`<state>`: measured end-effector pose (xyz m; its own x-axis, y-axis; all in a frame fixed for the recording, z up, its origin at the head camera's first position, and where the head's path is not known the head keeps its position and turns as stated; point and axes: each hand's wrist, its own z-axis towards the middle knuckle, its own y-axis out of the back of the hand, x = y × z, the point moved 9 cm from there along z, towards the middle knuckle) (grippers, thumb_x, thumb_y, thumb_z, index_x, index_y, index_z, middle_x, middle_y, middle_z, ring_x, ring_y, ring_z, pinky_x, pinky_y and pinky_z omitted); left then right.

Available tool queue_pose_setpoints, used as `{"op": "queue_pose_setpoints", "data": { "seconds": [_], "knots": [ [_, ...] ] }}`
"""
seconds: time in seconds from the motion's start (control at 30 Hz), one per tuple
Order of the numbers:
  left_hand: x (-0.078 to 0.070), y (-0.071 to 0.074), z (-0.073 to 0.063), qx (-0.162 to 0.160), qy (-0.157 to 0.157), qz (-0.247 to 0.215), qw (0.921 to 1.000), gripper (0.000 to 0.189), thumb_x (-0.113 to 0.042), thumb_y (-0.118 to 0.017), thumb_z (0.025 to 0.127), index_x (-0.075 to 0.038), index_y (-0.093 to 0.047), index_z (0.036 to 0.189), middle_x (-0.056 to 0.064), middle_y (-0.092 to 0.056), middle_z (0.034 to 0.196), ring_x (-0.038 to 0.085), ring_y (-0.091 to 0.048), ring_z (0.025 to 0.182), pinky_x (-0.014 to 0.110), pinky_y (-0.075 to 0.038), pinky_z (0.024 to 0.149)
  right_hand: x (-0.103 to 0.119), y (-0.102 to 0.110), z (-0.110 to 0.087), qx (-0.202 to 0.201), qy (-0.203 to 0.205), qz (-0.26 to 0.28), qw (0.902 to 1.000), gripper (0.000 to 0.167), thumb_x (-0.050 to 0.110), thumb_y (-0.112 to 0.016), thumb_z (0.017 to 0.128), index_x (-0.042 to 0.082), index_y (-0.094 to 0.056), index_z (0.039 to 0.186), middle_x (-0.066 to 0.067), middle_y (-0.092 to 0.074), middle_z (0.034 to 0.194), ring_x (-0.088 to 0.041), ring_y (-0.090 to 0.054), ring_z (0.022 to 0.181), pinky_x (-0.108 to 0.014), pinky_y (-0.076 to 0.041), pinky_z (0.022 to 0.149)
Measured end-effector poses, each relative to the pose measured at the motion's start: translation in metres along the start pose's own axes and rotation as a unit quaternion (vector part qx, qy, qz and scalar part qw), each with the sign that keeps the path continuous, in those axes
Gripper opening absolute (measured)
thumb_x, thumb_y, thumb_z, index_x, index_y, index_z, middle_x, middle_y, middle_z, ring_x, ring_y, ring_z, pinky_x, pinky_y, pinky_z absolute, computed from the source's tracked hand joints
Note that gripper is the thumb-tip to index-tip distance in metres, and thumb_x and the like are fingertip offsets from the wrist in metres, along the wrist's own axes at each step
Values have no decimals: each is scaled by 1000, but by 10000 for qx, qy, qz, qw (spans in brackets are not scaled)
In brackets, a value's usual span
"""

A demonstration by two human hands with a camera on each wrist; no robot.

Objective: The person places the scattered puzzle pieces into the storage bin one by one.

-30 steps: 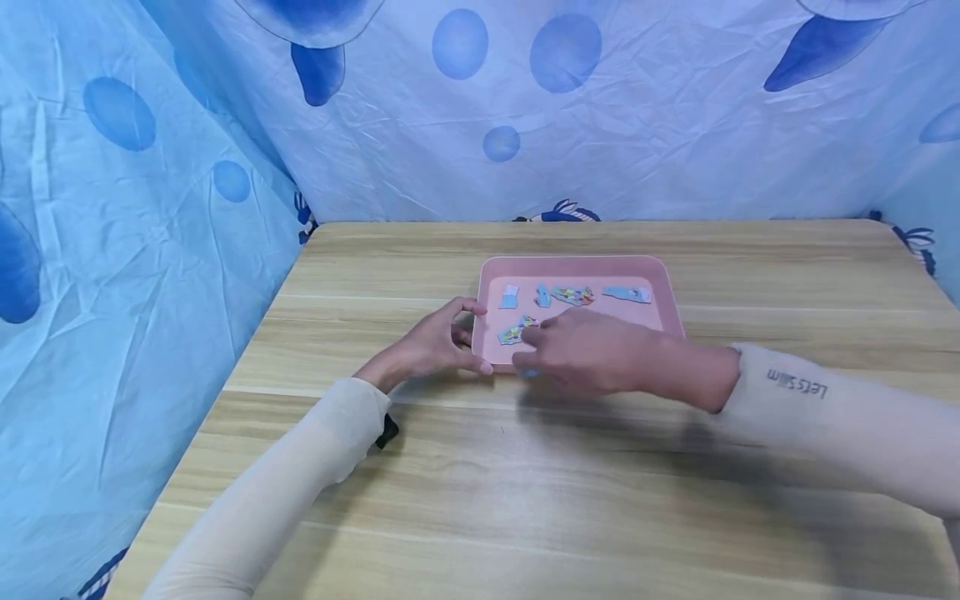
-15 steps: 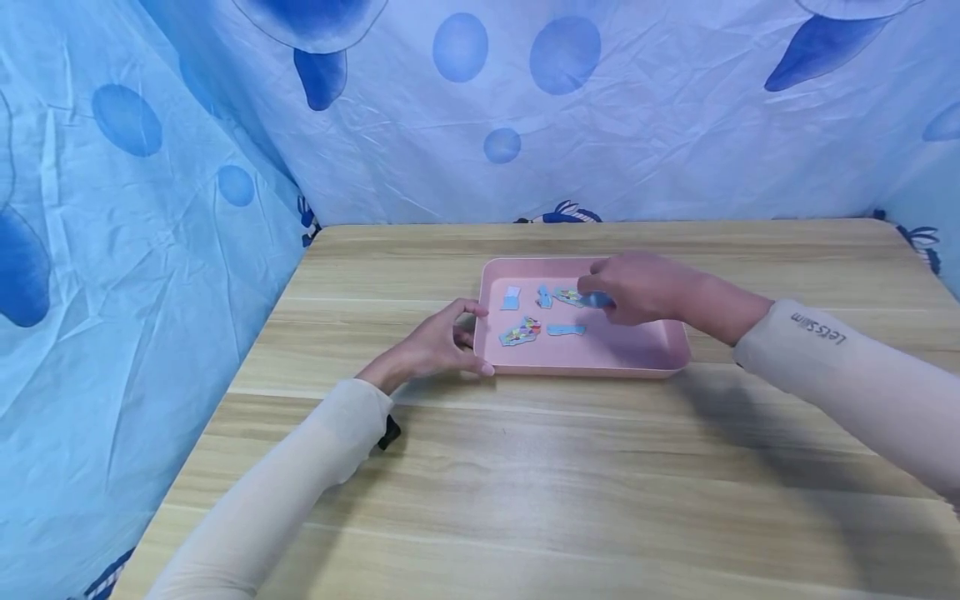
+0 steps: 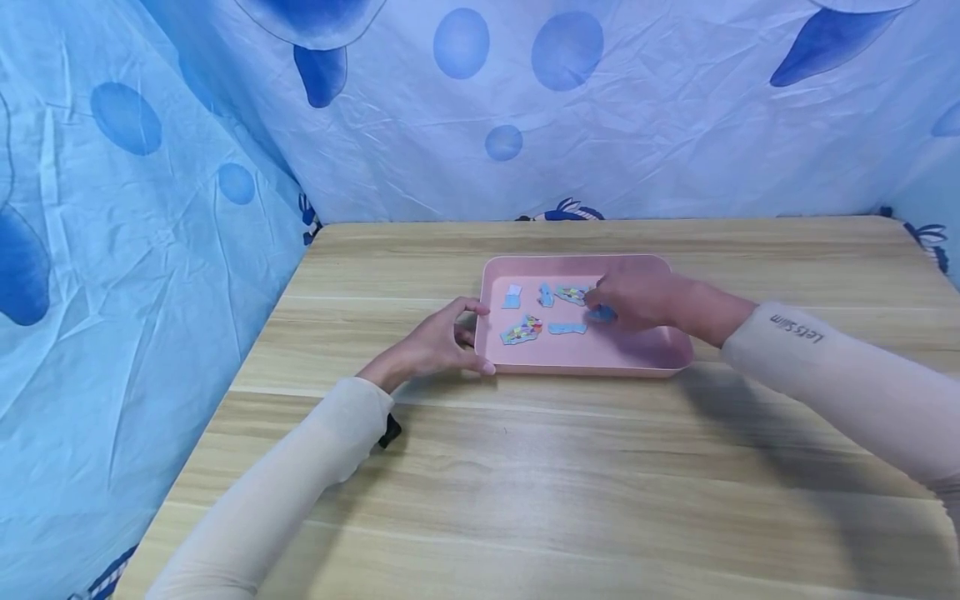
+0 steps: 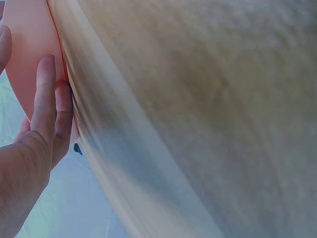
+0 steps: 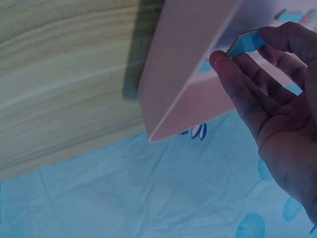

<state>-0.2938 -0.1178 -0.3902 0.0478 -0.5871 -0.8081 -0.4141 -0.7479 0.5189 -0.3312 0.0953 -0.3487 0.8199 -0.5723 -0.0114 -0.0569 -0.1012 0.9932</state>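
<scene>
A shallow pink tray (image 3: 570,357) lies on the wooden table, with several flat, irregular puzzle pieces in it. My left hand (image 3: 433,340) holds the tray's left end, thumb near the front corner and fingers along the outer wall. The left wrist view shows those fingers (image 4: 45,94) against the pink side. Over the tray's right half, my right hand (image 3: 637,298) pinches a blue puzzle piece (image 5: 247,43) between thumb and fingertips. To its left lie a colourful piece (image 3: 572,295), a blue strip (image 3: 567,328) and another colourful piece (image 3: 522,330).
Near the tray's back left are a blue-and-white piece (image 3: 512,297) and a small blue piece (image 3: 546,295). A blue patterned cloth (image 3: 420,150) hangs behind the table (image 3: 480,483) and down its left side.
A second ago my right hand was at the tray's front middle; it moved to the back right, then slightly forward with a blue piece. A blue strip now shows in the middle. My left hand stays put.
</scene>
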Motion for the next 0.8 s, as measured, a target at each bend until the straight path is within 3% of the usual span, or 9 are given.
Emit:
{"op": "queue_pose_setpoints", "data": {
  "seconds": [0.13, 0.3, 0.47, 0.67, 0.8],
  "knots": [
    [0, 0, 0, -16, 29, 68, 10000, 88, -20, -92, 62, -24, -43, 135, 5, -65, 108, 17, -62, 101, 38, -45, 88, 5, -4, -1, -73, 241, 79, 9997, 5, 15, -65, 90, 18, -64, 87, 5, -57, 67, -11, -46, 61, -28, -31, 56],
    [0, 1, 1, -19, 52, 67, 10000, 87, -20, -92, 62, -25, -43, 134, 5, -65, 108, 17, -62, 100, 38, -44, 88, 9, -7, -2, 34, 280, 258, 9993, 6, 9, -67, 89, 13, -63, 90, 1, -59, 71, -14, -49, 61, -30, -37, 60],
    [1, 0, 1, -4, 42, 10, 10000, 87, -20, -92, 62, -24, -43, 134, 5, -65, 107, 17, -63, 100, 38, -44, 88, 9, -12, -4, 147, 175, 19, 9997, 11, 14, -67, 89, 13, -64, 100, -4, -67, 84, -19, -59, 67, -35, -47, 64],
    [0, 0, 0, 55, -31, -56, 10000, 87, -23, -93, 61, -24, -43, 133, 6, -66, 106, 18, -63, 98, 36, -47, 82, 10, -13, -8, 110, 198, -114, 9997, 14, 15, -65, 91, 11, -63, 104, -9, -68, 91, -26, -63, 70, -39, -49, 65],
    [0, 0, 0, 62, -42, -55, 10000, 87, -25, -93, 61, -25, -43, 132, 6, -66, 105, 18, -63, 98, 35, -47, 80, 10, -13, -10, 79, 195, -35, 9998, 21, 11, -67, 89, 8, -63, 110, -14, -68, 99, -30, -67, 81, -42, -52, 74]
  ]
}}
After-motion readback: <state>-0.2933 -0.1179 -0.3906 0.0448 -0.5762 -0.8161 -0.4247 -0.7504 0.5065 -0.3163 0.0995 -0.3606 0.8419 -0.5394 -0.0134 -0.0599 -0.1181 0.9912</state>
